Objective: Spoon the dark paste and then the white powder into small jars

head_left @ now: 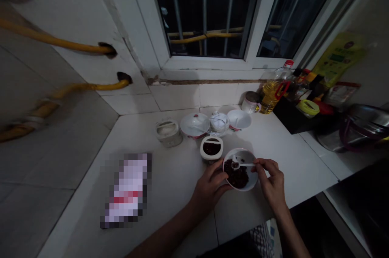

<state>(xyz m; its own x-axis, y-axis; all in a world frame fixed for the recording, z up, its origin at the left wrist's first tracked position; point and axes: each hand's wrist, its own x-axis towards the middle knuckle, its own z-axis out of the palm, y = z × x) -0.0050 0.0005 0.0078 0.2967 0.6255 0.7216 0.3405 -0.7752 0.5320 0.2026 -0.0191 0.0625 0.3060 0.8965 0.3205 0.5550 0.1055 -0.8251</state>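
Note:
My left hand (212, 183) grips the left rim of a white bowl (251, 182), which is tilted toward me. Dark reddish-brown bits (238, 176) lie in the bowl. Between the thumb and fingers of my right hand (272, 179) is the handle of a small white spoon (246, 165). The spoon's head is inside the bowl, over the dark bits. Just behind the bowl, to the left, a square white-rimmed jar (212, 147) stands with dark contents.
Behind stand a clear container with white contents (168, 132), a bowl with a spoon (194, 123), a small wrapped pot (219, 122) and another bowl (240, 119). A lidded jar (251, 102), oil bottle (272, 92) and metal pot (354, 128) are right. A blurred-out device (129, 189) lies left.

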